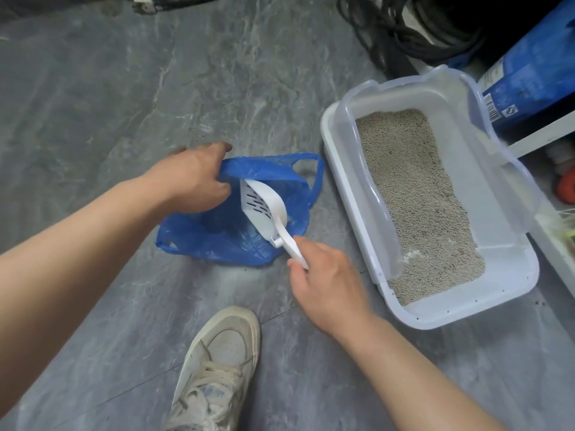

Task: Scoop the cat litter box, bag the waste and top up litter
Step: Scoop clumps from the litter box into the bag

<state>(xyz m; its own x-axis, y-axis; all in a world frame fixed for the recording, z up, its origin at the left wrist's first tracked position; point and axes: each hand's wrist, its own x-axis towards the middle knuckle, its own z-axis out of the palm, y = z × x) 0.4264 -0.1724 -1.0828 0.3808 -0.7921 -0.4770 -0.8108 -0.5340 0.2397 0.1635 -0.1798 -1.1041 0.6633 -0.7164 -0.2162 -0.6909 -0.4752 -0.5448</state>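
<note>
Standing nearest on the grey marbled floor [93,88] is a scuffed white lace-up sneaker [217,365], toe pointing away. Just beyond it, the right hand [323,281] curls its fingers and thumb around the handle of a white slotted plastic litter scoop [264,203], whose blade is tipped down into the open mouth of a crinkled blue plastic carrier bag [224,237] lying on the floor. At the bag's left far edge, the left hand [193,178] grips the rim, fingers folded over the plastic and holding the mouth open; one bag handle loops out on the right, another at the near left. Right of the bag and apart from it sits a pale rectangular plastic litter box [348,194] with a translucent raised rim, holding a bed of grey granular litter [413,194]. Farther right, a blue printed sack [529,76] stands just behind the box. At the far edge lie coiled black cables [404,29].
</note>
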